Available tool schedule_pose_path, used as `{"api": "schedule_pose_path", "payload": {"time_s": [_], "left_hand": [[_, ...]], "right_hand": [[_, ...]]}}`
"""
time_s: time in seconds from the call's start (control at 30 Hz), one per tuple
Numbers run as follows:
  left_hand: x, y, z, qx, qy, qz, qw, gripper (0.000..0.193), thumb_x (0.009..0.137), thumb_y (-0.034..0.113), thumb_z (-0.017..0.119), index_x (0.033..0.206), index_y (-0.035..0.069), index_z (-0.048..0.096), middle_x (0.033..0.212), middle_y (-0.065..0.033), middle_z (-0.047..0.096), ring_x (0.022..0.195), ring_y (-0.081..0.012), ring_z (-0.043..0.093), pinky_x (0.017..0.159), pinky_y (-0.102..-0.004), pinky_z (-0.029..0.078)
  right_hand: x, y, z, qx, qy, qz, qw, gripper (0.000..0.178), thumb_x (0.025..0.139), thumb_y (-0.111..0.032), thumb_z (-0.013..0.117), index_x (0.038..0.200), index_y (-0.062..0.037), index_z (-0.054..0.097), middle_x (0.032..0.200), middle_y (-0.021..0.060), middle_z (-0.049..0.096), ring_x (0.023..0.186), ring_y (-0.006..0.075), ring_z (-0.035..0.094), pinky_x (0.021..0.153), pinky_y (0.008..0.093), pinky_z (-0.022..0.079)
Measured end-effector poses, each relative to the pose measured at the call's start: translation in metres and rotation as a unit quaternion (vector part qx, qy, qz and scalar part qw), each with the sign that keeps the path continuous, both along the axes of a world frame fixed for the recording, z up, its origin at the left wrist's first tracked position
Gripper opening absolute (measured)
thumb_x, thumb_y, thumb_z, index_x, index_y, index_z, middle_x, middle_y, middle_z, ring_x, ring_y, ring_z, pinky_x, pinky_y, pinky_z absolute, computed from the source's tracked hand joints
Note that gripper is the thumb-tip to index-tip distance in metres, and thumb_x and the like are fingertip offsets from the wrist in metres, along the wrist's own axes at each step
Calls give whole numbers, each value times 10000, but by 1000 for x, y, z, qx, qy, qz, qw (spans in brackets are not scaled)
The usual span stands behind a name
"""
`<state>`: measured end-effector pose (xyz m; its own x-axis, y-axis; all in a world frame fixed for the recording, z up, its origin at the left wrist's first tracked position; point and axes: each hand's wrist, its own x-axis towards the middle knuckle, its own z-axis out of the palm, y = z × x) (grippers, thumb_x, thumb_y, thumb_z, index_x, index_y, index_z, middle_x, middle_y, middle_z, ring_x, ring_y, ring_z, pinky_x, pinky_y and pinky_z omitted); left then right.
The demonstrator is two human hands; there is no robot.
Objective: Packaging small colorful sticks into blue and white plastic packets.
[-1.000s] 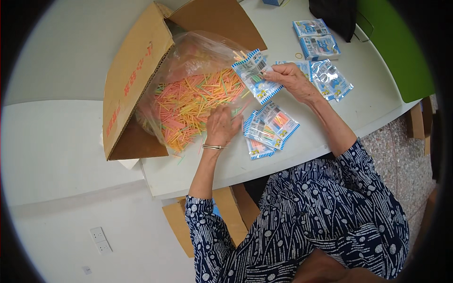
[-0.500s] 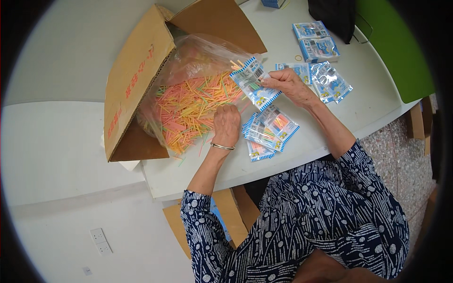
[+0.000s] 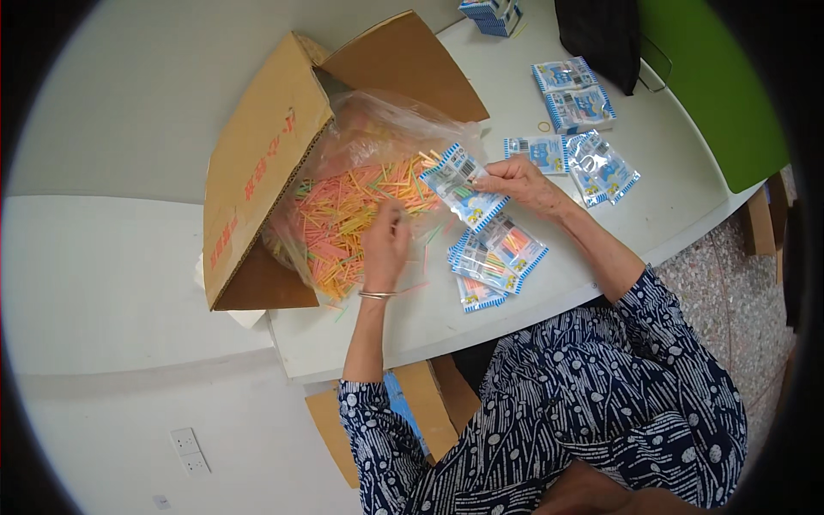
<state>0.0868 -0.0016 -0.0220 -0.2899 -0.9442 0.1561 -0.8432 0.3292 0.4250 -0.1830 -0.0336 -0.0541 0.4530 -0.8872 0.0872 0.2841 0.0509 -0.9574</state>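
My right hand (image 3: 525, 185) pinches the edge of a small clear packet (image 3: 463, 190) with blue-and-white striped ends. A few thin yellowish sticks poke out of its upper left corner. My left hand (image 3: 386, 247), a bangle on its wrist, is over a heap of short thin pink, yellow, orange and green sticks (image 3: 339, 202). Its fingers look curled but are smeared by motion, so what they hold cannot be made out. The heap lies in a clear plastic bag (image 3: 390, 129) spilling from a tipped cardboard box (image 3: 266, 172). Several packets with sticks inside (image 3: 498, 257) overlap below the held one.
Flat packets (image 3: 603, 167) and bundled packet stacks (image 3: 581, 107) lie on the right of the white table (image 3: 343, 352). Another stack (image 3: 493, 15) stands at the far edge. A black bag (image 3: 599, 39) sits near a green surface (image 3: 708, 86). Below the table is an open carton (image 3: 421, 403).
My left hand has moved left from beside the held packet, over the middle of the stick heap. My right hand keeps its hold on the packet. The whole view has shifted slightly.
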Motion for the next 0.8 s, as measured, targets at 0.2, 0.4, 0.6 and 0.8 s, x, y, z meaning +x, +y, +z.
{"api": "schedule_pose_path", "payload": {"time_s": [0.2,0.4,0.6,0.8], "left_hand": [[-24,-18,68,10,425,88,901,208,836,-6,574,1034,-35,520,907,-62,576,779,-105,565,653,-238,500],[-37,-22,83,14,513,66,856,203,839,-21,569,1038,-24,524,929,-57,567,800,-106,565,663,-244,518],[-48,-29,70,-23,501,61,863,196,847,-22,567,1038,-22,524,922,-57,570,804,-103,562,660,-238,521],[-64,-18,60,-154,436,74,883,186,861,-7,566,1041,-28,530,917,-70,596,778,-120,575,669,-251,506]], "right_hand": [[0,0,-10,5,11,17,1000,211,884,-175,622,952,11,694,761,-17,648,706,9,524,619,188,423],[6,3,-4,-1,33,60,998,272,875,-197,634,1026,26,671,847,21,685,744,25,573,655,181,459],[3,2,-13,0,41,58,997,277,875,-211,635,1017,23,676,841,19,682,739,22,568,646,184,455],[7,4,-11,-6,46,81,996,264,882,-195,628,1026,21,674,838,12,679,750,25,558,663,199,455]]}}
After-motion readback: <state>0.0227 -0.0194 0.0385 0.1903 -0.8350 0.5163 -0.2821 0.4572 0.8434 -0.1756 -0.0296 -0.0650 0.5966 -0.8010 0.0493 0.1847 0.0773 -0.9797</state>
